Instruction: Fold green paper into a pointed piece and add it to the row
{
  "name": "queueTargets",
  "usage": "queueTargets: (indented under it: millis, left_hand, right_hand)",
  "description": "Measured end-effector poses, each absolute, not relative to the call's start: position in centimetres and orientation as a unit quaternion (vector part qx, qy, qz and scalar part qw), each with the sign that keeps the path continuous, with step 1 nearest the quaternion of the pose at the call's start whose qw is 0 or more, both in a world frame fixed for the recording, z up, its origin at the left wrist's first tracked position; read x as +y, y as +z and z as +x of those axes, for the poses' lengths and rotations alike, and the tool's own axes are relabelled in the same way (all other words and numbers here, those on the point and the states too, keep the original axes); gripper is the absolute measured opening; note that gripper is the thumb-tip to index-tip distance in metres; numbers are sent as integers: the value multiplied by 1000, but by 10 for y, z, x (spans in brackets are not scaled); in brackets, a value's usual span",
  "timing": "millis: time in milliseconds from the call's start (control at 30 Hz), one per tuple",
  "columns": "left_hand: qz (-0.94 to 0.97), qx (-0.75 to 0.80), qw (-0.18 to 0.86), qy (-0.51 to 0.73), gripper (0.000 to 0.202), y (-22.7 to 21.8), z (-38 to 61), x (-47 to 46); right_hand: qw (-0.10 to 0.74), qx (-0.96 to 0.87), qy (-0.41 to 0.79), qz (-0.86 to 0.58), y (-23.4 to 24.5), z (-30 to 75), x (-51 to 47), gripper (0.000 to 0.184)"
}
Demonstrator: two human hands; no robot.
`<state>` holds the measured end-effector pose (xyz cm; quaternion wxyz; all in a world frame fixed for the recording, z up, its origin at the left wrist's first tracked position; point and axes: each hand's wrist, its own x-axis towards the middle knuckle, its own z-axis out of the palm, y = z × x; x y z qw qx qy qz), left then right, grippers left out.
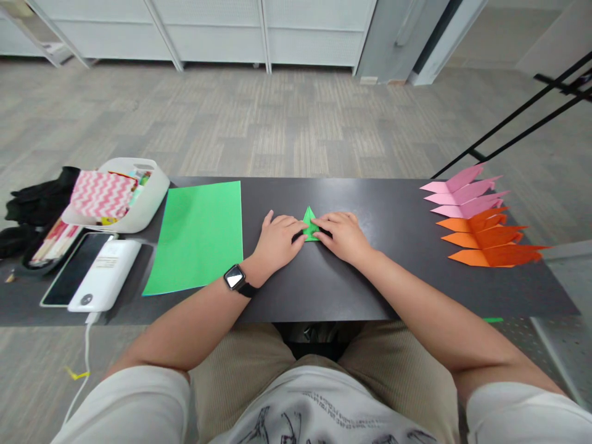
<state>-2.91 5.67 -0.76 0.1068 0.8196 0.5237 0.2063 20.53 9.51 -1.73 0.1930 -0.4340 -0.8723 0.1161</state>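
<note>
A small piece of folded green paper (310,226), pointed at its far end, lies flat on the dark table in front of me. My left hand (279,239) has its thumb and index finger closed on the paper's left edge. From the other side my right hand (345,235) closes its thumb and index finger on the right edge. The fingertips cover parts of both edges. A black watch (235,277) is on my left wrist. To the left of my left hand lies a large green paper sheet (198,237).
Folded pink paper pieces (465,196) and orange ones (490,239) line the table's right side (398,203). On the left are a white basket (155,200) with a pink zigzag item, a phone (76,265), a white power bank (105,274) with a cable, and a black bag (41,197).
</note>
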Motion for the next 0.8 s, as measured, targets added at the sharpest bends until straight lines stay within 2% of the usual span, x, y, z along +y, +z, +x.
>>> queueTargets:
  millis: [133, 800]
  left_hand:
    - [816, 527, 107, 212, 25, -7, -28, 57]
    - [813, 536, 114, 198, 20, -5, -25, 60]
  right_hand:
    - [164, -881, 100, -433, -12, 203, 100, 28]
    - [183, -862, 109, -461, -16, 200, 99, 29]
